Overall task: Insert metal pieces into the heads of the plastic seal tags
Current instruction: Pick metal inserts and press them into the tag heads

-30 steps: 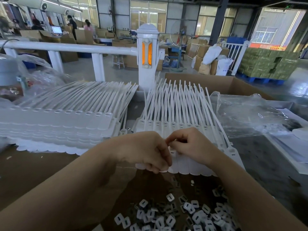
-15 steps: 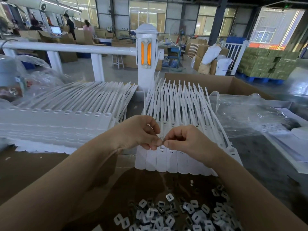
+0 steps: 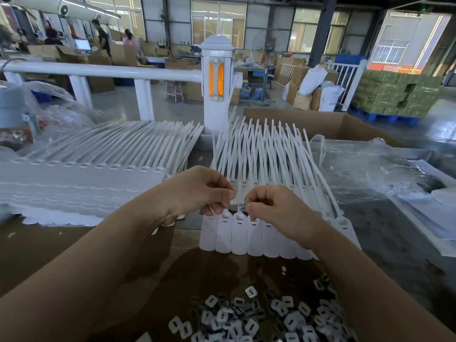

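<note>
**Both hands meet over the seal tag row**

The left hand (image 3: 197,191) and the right hand (image 3: 276,208) hover close together above a joined row of white plastic seal tags (image 3: 246,233) that lies on the brown cardboard work surface (image 3: 49,248). Between their fingertips sits a small metal piece (image 3: 238,206), just above the tag heads; the right hand's thumb and forefinger pinch its right end, while the left hand's curled fingers touch its left end. Whether the left hand truly grips it cannot be told. The remaining fingers of both hands are curled inward.

The tags' thin tails fan upward and away from the person, toward a white post with orange reflectors (image 3: 216,80). A second, larger stack of seal tags (image 3: 81,178) lies to the left, well apart from the hands. A loose heap of metal pieces (image 3: 259,317) rests on the cardboard near the person, between the forearms. Crumpled clear plastic sheeting (image 3: 370,174) lies to the right, in front of an open cardboard box (image 3: 320,124)
</note>
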